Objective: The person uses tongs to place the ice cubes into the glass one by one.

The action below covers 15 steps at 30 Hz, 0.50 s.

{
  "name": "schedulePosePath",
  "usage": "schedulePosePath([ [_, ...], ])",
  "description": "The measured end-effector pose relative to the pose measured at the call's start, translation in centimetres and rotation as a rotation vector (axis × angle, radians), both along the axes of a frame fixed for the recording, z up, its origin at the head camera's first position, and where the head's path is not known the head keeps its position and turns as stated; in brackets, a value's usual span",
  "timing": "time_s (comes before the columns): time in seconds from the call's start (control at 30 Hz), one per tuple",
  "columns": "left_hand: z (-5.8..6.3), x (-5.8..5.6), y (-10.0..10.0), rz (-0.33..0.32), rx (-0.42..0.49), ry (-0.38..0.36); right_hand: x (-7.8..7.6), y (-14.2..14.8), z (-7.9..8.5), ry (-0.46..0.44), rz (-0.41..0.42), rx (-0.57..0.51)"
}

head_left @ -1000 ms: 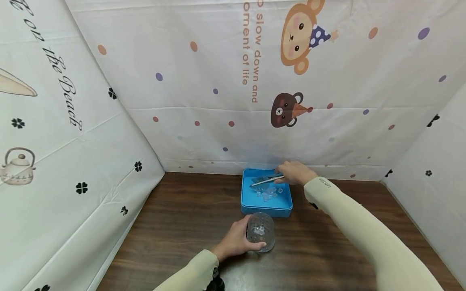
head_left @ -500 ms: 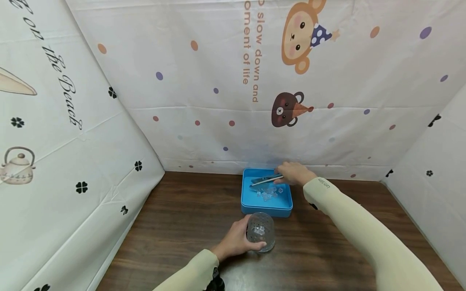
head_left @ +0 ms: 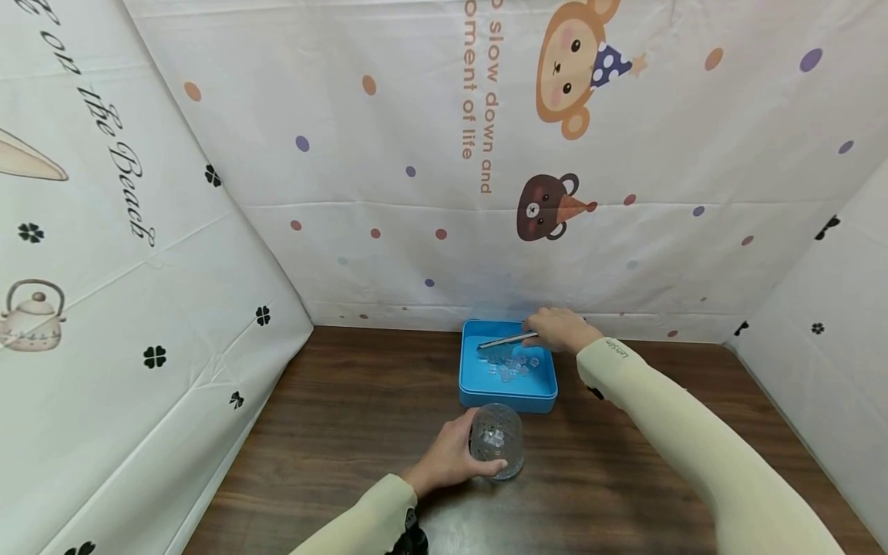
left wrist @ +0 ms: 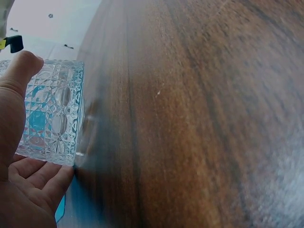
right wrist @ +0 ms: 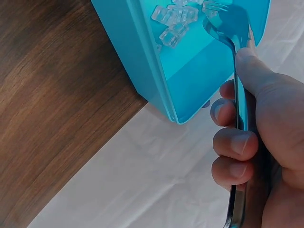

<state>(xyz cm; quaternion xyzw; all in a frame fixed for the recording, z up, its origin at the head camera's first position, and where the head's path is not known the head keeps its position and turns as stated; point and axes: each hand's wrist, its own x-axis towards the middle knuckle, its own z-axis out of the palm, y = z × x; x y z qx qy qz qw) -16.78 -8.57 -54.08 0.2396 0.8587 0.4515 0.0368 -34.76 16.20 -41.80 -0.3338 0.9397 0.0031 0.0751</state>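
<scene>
Gripping tongs (right wrist: 241, 111) round the handle, the right hand (head_left: 558, 330) holds their head past its fingertips, inside a blue box (head_left: 509, 403) beside clear cubes (right wrist: 166, 15). The left hand (head_left: 452, 456) grasps 1 glass (head_left: 498, 445) between thumb and fingers; the box stands just beyond that grip on the brown table (head_left: 361, 416).

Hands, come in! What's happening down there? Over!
Left hand holding patterned glass tumbler. Right hand gripping metal tongs, tips inside blue box by clear cubes. Box's near wall stands between tongs and tumbler.
</scene>
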Motion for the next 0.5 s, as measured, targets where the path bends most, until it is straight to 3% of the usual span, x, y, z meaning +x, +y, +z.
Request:
schedulePosePath([
  [0.23,0.09,-0.05,0.02,0.005,-0.001,-0.016,0.12,0.02,0.15,-0.014,-0.018,-0.003],
  [0.5,0.09,0.11,0.03,-0.001,0.007,-0.012,0.39,0.74,0.05,-0.002,0.018,-0.035],
])
